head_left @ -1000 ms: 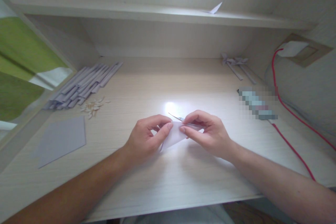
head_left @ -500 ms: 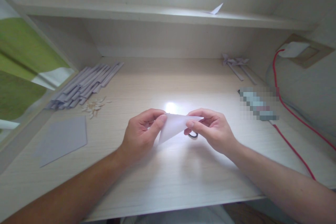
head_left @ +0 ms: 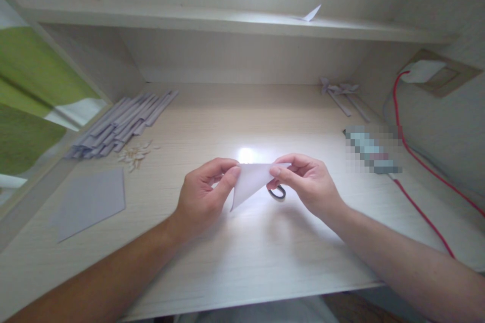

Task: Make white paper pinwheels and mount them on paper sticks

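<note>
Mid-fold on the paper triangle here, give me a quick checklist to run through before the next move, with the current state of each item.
1. Left hand pinching the folded white paper at its upper left corner: ok.
2. Right hand pinching the paper's right tip: ok.
3. Paper lifted off the desk, lower point hanging free: ok.
4. Scissors out of the way: not ok, a dark handle loop lies right beneath the right hand's fingers; blades hidden.
5. Crease sharp and edges aligned: cannot tell, glare washes out the paper.
6. Grey sheet and folded strips within view at left: ok.
</note>
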The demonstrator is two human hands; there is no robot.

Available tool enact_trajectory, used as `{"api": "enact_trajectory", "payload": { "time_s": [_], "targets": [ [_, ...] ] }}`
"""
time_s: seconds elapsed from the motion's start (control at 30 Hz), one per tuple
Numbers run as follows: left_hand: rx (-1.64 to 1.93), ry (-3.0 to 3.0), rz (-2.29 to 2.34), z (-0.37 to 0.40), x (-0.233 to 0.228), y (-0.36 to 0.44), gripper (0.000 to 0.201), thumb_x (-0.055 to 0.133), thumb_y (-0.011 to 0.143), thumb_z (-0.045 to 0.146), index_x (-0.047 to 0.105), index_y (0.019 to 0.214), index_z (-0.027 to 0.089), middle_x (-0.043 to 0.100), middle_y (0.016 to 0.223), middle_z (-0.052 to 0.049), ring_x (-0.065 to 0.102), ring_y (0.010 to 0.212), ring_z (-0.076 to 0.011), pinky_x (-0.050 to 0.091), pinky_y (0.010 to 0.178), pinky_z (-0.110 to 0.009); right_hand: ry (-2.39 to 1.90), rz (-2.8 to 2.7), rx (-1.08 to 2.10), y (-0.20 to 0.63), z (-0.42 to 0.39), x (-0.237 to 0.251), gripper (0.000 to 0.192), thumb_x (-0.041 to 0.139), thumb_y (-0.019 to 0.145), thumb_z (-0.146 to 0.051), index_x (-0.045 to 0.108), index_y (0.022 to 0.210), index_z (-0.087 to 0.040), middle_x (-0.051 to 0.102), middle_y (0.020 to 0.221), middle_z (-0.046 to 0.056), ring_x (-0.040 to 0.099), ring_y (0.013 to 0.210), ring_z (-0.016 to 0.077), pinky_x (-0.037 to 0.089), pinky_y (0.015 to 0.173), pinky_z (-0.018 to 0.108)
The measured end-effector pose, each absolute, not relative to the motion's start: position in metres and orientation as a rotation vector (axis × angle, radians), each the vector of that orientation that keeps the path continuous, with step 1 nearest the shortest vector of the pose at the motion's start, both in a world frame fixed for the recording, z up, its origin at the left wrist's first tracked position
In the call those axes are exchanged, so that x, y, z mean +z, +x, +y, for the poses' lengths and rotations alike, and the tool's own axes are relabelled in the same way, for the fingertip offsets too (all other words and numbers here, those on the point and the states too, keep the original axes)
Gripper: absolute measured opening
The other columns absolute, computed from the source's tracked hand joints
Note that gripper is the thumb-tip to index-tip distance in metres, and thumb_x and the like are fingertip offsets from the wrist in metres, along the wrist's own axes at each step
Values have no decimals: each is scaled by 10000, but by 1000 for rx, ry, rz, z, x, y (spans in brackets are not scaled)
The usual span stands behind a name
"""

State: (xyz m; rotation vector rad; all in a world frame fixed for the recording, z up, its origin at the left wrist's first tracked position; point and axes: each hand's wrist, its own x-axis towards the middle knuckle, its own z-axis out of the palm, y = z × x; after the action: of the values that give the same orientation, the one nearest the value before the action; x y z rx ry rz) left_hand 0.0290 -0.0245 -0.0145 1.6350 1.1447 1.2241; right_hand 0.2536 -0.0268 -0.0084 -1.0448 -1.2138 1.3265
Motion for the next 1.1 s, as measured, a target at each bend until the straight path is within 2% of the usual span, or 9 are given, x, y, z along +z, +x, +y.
{"api": "enact_trajectory", "payload": {
  "time_s": [0.23,0.57,0.77,0.9,1.1],
  "targets": [
    [1204,1652,1182,-25,-14,30,141,693,946,305,775,923,193,761,864,-4,686,754,-124,522,669,-193,-1051,-1225,1289,252,-28,-9,242,888,791,-346,732,822,-164,766,623,42,723,564,146,516,535,205],
    [1114,1668,1117,-25,-9,32,71,774,850,254,779,877,189,765,851,-22,690,756,-146,537,658,-216,-1084,-1404,1109,252,-35,-10,192,855,820,-341,752,815,-179,757,690,48,699,598,168,537,541,281],
    [1122,1624,1088,-24,-12,30,55,755,881,248,782,888,200,755,856,-11,677,755,-132,523,660,-208,-1060,-1369,1128,252,-33,-9,196,857,818,-344,748,841,-183,766,682,46,697,571,172,510,503,278],
    [1139,1567,1083,-22,-14,29,67,771,874,258,772,885,191,745,834,-7,668,727,-126,509,632,-201,-1043,-1358,1114,252,-32,-8,193,847,831,-347,748,833,-182,772,673,50,723,598,185,521,532,283],
    [1126,1556,1092,-22,-14,30,90,779,868,275,774,881,186,747,846,-22,678,753,-149,516,650,-224,-1090,-1385,1049,252,-33,-7,204,820,860,-355,762,786,-175,763,650,48,693,574,166,518,534,281]
  ]
}}
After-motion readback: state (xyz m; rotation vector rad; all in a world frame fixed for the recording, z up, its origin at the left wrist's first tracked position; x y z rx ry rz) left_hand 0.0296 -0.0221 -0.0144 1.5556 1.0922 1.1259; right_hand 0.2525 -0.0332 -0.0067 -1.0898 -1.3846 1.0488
